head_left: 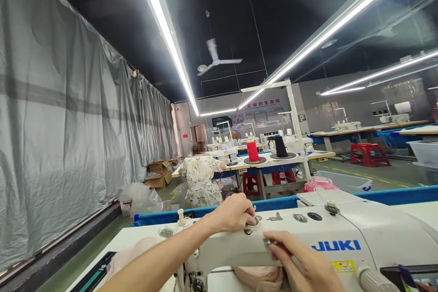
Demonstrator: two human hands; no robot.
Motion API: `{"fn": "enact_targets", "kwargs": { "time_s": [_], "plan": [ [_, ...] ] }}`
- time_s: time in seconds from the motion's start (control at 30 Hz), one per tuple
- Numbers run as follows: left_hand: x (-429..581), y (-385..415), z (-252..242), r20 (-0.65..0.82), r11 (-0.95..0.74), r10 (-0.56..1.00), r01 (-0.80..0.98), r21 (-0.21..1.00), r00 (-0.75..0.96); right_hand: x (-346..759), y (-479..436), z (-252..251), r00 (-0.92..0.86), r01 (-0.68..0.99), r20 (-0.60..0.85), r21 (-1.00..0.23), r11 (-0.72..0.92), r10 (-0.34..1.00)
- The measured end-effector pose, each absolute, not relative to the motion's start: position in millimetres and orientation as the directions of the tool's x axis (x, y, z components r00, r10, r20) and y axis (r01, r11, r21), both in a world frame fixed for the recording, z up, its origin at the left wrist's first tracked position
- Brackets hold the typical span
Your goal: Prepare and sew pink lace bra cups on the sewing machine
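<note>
A white JUKI sewing machine (294, 214) stands close in front of me. My left hand (234, 213) reaches over its arm, fingers curled together at a round metal part (252, 224) on top. What those fingertips hold, if anything, is hidden. My right hand (301, 258) is at the machine's front face, thumb and forefinger closed around a small metal piece (268, 241); whether they also hold thread is too small to tell. Pale pink fabric (258, 277) is bunched below the machine arm, and more pink fabric (132, 255) lies on the table to the left.
A blue cloth trough (273, 204) runs behind the table. Beyond it, red (252, 151) and black thread cones (281, 147) stand by a white thread stand (296, 127). A person in a floral top (201, 180) sits ahead. Silver curtains (68, 118) hang left.
</note>
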State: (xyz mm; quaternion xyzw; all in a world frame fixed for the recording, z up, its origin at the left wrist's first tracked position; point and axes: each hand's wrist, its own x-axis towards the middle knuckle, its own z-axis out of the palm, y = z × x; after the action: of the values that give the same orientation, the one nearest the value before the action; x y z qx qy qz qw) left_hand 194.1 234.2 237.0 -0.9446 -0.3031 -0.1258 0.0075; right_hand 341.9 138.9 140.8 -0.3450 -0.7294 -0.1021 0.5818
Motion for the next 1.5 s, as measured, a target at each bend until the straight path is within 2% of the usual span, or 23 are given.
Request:
{"fn": "enact_targets", "kwargs": {
  "time_s": [0.07, 0.17, 0.4, 0.57, 0.73, 0.83, 1.03, 1.2, 1.37, 1.5],
  "plan": [
    [194, 234, 233, 0.266, -0.816, 0.567, 0.576, 0.052, 0.779, 342, 151, 146, -0.100, 0.682, 0.945, -0.163, 0.713, 0.312],
    [191, 235, 229, 0.270, -0.825, 0.555, 0.563, 0.052, 0.787, 344, 161, 147, -0.169, 0.734, 0.937, -0.087, 0.674, 0.305],
    [187, 232, 228, 0.268, -0.822, 0.563, 0.563, 0.085, 0.782, 344, 174, 144, -0.181, 0.775, 0.933, -0.059, 0.630, 0.310],
    [189, 228, 228, 0.271, -0.820, 0.569, 0.561, 0.114, 0.777, 347, 178, 145, -0.246, 0.767, 0.928, 0.010, 0.641, 0.280],
    [190, 226, 269, 0.420, -0.778, 0.610, 0.610, 0.153, 0.672, 349, 175, 145, -0.264, 0.772, 0.939, 0.067, 0.632, 0.222],
    [189, 224, 293, 0.428, -0.797, 0.584, 0.586, 0.144, 0.689, 345, 177, 153, -0.246, 0.766, 0.946, 0.058, 0.640, 0.209],
    [181, 216, 283, 0.369, -0.797, 0.595, 0.586, 0.150, 0.714, 329, 189, 166, -0.242, 0.771, 0.940, 0.037, 0.636, 0.238],
    [172, 223, 270, 0.381, -0.828, 0.555, 0.535, 0.166, 0.740, 323, 191, 164, -0.269, 0.837, 0.909, 0.057, 0.545, 0.318],
    [171, 234, 259, 0.334, -0.857, 0.506, 0.509, 0.088, 0.795, 325, 185, 164, -0.286, 0.876, 0.881, 0.081, 0.476, 0.377],
    [171, 233, 249, 0.342, -0.871, 0.485, 0.479, 0.110, 0.805, 321, 172, 160, -0.296, 0.897, 0.865, 0.107, 0.429, 0.404]
  ]
}}
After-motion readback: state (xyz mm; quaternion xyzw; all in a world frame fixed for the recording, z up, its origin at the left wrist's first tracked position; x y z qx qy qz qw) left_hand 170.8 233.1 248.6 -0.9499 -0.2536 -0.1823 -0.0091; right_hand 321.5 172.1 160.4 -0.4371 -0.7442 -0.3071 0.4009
